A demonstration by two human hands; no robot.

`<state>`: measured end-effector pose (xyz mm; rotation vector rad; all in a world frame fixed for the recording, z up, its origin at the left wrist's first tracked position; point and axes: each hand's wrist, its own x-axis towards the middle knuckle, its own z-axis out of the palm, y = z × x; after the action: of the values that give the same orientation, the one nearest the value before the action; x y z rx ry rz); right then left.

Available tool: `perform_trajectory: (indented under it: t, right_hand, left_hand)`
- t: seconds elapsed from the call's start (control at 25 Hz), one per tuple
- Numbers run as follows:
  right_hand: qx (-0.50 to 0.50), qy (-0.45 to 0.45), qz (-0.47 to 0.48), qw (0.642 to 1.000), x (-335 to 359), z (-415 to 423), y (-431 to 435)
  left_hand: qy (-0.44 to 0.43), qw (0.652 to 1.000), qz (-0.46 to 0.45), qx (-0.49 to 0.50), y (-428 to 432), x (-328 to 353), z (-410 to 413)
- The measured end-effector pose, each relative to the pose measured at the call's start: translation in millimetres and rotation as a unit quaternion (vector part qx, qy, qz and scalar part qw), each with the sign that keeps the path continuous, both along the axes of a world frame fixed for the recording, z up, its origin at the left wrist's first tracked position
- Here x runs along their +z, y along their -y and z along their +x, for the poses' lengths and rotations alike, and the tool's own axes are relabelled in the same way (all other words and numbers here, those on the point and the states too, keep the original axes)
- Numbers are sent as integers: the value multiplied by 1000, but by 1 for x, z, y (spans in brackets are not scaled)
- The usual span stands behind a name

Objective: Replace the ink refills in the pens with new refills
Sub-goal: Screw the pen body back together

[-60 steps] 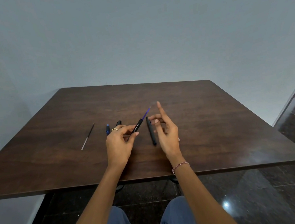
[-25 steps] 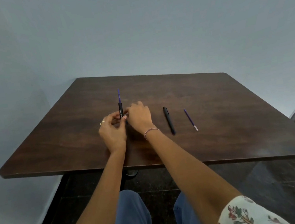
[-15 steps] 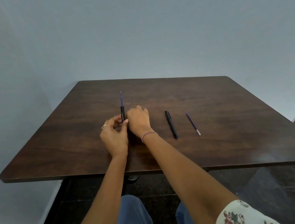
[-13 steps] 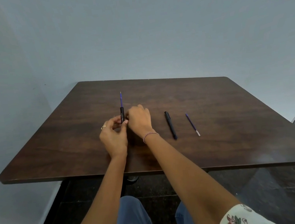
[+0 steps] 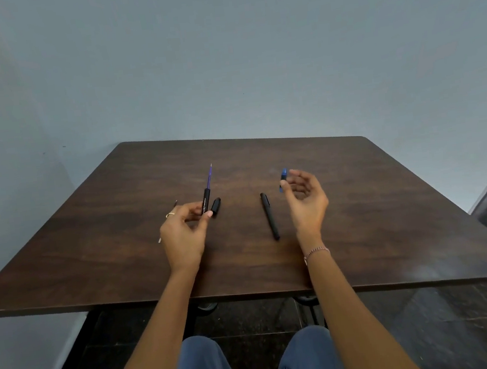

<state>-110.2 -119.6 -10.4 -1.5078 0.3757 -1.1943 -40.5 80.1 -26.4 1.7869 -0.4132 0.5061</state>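
Head view: black barrel, purple refill projecting from its far end, pinched between thumb and fingers of the left hand over the bench. Right hand, raised and well apart, pinches a blue piece; remaining fingers loosely curled. Black cap lies just beside the barrel. Complete pen lies between the hands. Spare refill lies mostly hidden behind the left hand.

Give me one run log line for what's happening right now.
left hand: grips pen barrel, purple refill sticking out | right hand: holds blue piece | table: black cap, black pen
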Motion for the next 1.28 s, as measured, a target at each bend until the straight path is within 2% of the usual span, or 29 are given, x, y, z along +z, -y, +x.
perform_trajectory:
  t: [0.28,0.44,0.76,1.08,1.28]
  right_hand:
    - [42,-25,6,999,-8,3,7]
    - [95,26,76,992,-6,1,7]
    - [125,141,202,961,-1,-1,10]
    - [146,117,194,963,1,-3,7]
    - [159,78,140,974,-1,-2,4]
  left_hand:
    - [21,997,49,-64,26,1,-9]
    - [31,988,103,-110,46,-1,-13]
    - [57,984,155,-75,41,0,-13]
    - [69,981,163,-73,41,3,-17]
    - [67,981,171,-67,40,4,-17]
